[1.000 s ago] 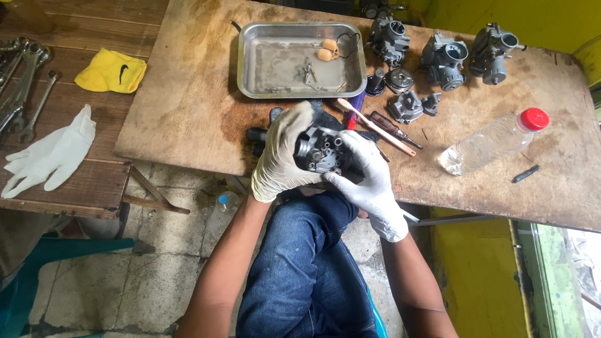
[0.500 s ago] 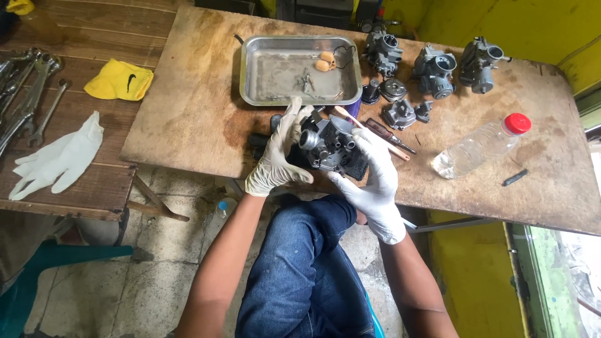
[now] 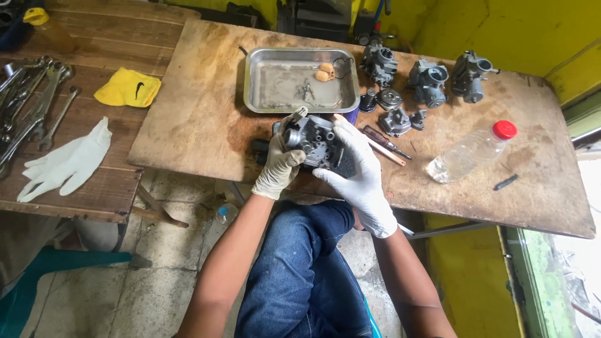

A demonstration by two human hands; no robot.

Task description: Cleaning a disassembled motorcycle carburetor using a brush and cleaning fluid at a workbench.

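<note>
Both hands wear pale gloves and hold a grey metal carburetor [image 3: 313, 143] over the near edge of a wooden board table [image 3: 200, 119]. My left hand [image 3: 280, 168] grips the carburetor's left side from below. On its right side rests my right hand [image 3: 357, 170], fingers spread over the body and its black part. Just behind them lies a shallow metal tray [image 3: 269, 87] with small parts and two tan floats [image 3: 325, 72].
Three more carburetors [image 3: 428, 81] and loose caps stand at the back right. Screwdrivers [image 3: 383, 143] and a clear bottle with a red cap [image 3: 471, 151] lie to the right. On the left bench are wrenches [image 3: 28, 112], a yellow cloth [image 3: 127, 87] and a spare glove [image 3: 66, 161].
My left hand has slid from over the carburetor's top down to its lower left side. The carburetor has turned a little, and the right hand stays on it.
</note>
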